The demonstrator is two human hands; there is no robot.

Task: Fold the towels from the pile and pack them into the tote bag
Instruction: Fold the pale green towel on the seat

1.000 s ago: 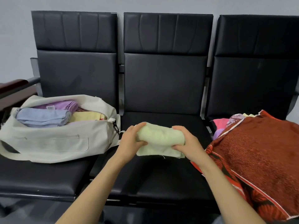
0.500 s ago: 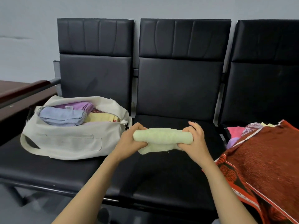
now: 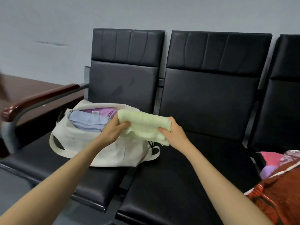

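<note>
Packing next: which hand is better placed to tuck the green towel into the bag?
Probably the left hand: it grips the green towel over the bag opening, beside the blue towel; the right hand holds by its end.

Left hand (image 3: 114, 130) curled, gripping; right hand (image 3: 173, 133) likewise; forearms extended

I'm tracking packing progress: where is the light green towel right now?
Head view, left of centre: the light green towel is gripped by the left hand and right hand over the right end of the tote bag, beside the blue towel inside.
</note>
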